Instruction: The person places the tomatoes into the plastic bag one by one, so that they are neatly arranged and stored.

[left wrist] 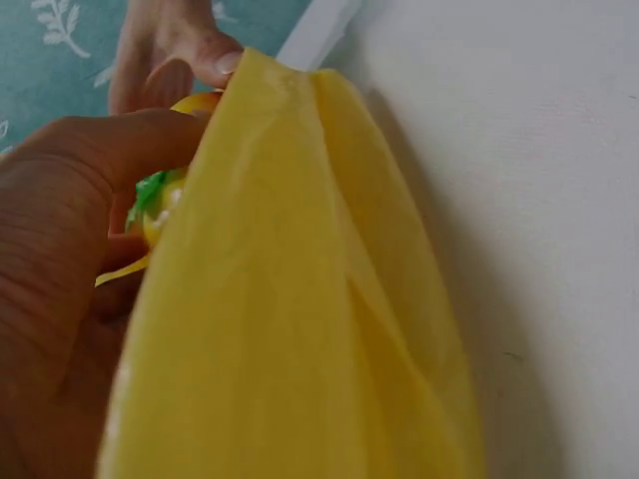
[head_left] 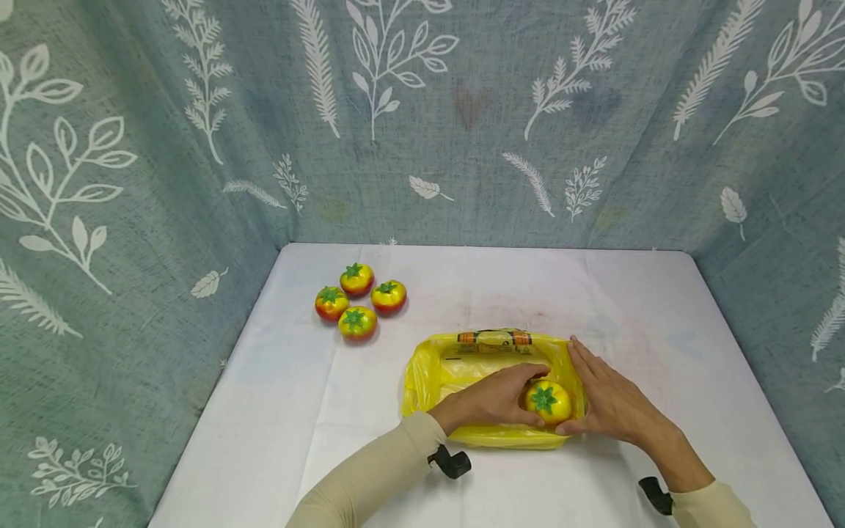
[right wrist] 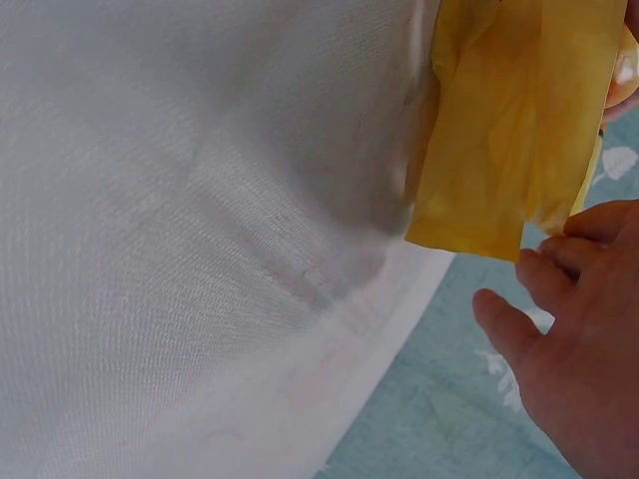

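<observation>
at the right end of a rectangular, open-topped yellow plastic bag sits one round, glossy yellow tomato-like fruit with a green star-shaped calyx, inside the bag's low walls. the person's left hand reaches over the near rim and grips this fruit, fingers curled on its far side and thumb on its near side. the person's right hand is opened out, its fingers extended along the bag's right wall and its thumb touching the near right corner. the left wrist view shows the yellow wall hiding much of the fruit.

an orange-and-dark printed label lies along the far wall of the bag. the bag rests on a table covered in white cloth. on the table's far left, well apart from the bag, four round yellow-and-red fruits with green calyxes sit in a loose cluster.

both arms wear pale beige sleeves, with small black devices at the wrists. behind the table hangs a grey-green fabric curtain with white leaf prints.
</observation>
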Available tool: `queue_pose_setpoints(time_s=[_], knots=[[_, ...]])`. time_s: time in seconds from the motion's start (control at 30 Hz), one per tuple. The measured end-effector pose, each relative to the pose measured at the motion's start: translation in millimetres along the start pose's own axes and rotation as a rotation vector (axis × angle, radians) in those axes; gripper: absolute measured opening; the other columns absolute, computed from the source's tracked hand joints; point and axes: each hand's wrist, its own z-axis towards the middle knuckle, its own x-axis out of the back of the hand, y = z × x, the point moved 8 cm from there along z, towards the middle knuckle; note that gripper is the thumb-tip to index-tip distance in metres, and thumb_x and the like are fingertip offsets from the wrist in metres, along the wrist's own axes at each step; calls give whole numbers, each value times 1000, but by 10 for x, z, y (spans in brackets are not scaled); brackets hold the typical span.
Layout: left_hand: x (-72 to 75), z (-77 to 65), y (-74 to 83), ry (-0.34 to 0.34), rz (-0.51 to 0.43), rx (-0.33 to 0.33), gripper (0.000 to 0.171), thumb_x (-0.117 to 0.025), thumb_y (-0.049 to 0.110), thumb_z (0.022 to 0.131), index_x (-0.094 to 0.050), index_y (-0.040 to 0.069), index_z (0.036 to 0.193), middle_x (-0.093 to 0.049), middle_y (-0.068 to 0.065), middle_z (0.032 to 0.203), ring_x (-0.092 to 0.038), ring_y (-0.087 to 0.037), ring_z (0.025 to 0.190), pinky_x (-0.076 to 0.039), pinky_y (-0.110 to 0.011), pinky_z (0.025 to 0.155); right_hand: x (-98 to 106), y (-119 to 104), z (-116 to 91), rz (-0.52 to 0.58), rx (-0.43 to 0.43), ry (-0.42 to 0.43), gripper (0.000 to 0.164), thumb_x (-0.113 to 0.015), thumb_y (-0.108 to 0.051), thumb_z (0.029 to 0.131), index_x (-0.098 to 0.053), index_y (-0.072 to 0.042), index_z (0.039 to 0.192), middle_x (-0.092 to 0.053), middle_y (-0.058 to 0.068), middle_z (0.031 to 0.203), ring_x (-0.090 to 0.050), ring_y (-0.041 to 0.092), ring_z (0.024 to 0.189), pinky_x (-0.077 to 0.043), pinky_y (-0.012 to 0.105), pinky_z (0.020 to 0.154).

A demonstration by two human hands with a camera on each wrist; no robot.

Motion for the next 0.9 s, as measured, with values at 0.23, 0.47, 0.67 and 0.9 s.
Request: queue_pose_setpoints(time_s=[0.23, 0.47, 0.67, 0.9], knots=[[129, -12, 46, 9, -33, 36, 82, -70, 49, 93, -34, 14, 157, -43, 1, 155, -50, -15, 133, -42, -26, 108, 10, -7, -6, 1, 5, 9, 141, -79, -77, 63, -15, 2, 160, -17, 23, 165, -35, 48, 141, -38, 64, 106], [242, -54, 115, 10, -11, 29, 79, -67, 49, 95, -34, 14, 157, -42, 0, 157, -49, -18, 136, -42, -28, 109, -6, 2, -5, 1, -6, -6, 142, -78, -79, 63, -14, 2, 160, -17, 23, 165, -33, 48, 142, -38, 65, 107], [423, -128, 176, 45, -44, 8, 78, -68, 47, 95, -36, 12, 156, -40, -1, 157, -43, -16, 141, -37, -31, 114, 8, -1, -7, 2, -3, 3, 142, -77, -80, 62, -15, 3, 160, -18, 23, 165, -34, 48, 141, -35, 63, 109], [696, -265, 224, 90, -53, -5, 80, -69, 47, 94, -35, 12, 157, -40, -2, 158, -38, -15, 143, -34, -35, 116, -2, 21, -1, 9, -13, -17, 143, -75, -82, 63, -12, 1, 161, -14, 20, 167, -31, 46, 144, -32, 61, 113]])
